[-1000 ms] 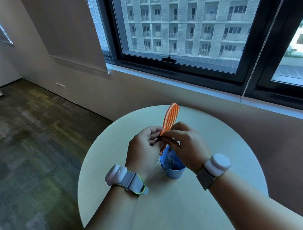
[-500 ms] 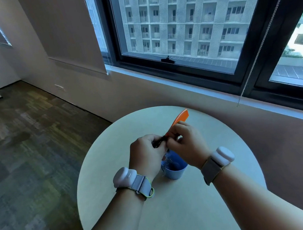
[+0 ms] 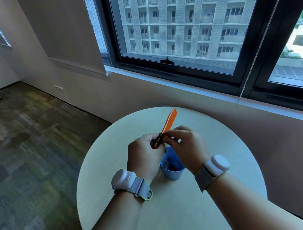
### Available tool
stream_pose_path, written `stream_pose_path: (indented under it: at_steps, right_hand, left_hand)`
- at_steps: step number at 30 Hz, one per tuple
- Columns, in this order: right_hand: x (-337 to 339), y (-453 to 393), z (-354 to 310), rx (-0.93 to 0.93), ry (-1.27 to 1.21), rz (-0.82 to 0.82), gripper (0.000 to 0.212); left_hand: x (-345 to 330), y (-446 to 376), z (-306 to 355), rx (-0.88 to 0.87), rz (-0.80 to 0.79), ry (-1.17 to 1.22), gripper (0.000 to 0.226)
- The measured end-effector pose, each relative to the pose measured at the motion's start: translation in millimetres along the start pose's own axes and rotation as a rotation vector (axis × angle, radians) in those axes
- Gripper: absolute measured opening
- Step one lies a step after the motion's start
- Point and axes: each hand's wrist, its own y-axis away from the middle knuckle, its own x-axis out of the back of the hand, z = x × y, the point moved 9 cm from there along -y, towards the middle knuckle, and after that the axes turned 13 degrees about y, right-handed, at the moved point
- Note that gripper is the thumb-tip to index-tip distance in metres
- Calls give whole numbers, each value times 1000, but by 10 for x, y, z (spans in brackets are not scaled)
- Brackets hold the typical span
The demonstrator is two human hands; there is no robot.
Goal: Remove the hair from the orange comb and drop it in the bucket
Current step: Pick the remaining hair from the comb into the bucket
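**Both hands on the comb, right over the bucket**

The left hand (image 3: 144, 155) has its fingers curled around the lower end of the comb (image 3: 169, 121), gripping it. The comb's orange tip slants up and away, past both sets of knuckles. The right hand (image 3: 187, 146) pinches at the comb just beside the left thumb, where a dark clump of hair (image 3: 157, 141) sits against the teeth. The blue bucket (image 3: 172, 167) stands on the round table (image 3: 217, 145), directly beneath and between the two wrists. Something dark lies inside the bucket; I can't tell what.
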Motion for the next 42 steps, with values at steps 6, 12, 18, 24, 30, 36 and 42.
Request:
stream_pose_path:
  at_steps: [6, 12, 18, 24, 30, 36, 42]
  right_hand:
    - [93, 24, -141, 156, 61, 77, 10]
    - [117, 36, -134, 160, 52, 96, 11]
    - [132, 37, -203, 205, 85, 81, 8]
    - [71, -19, -197, 148, 105, -32, 8]
    - [-69, -89, -94, 146, 79, -223, 22]
    - [-14, -37, -195, 184, 14, -179, 29]
    - [168, -24, -58, 85, -96, 33, 15]
  left_hand:
    - [-35, -14, -67, 40, -51, 44, 14]
    - [-22, -23, -118, 145, -62, 193, 14]
    - [-56, -1, -194, 212, -85, 297, 16]
    - [-44, 20, -214, 234, -21, 347, 17]
    - [-81, 39, -261, 265, 4, 334, 16]
    - [-49, -54, -265, 302, 3, 393, 14]
    - [8, -104, -182, 272, 0, 469, 20]
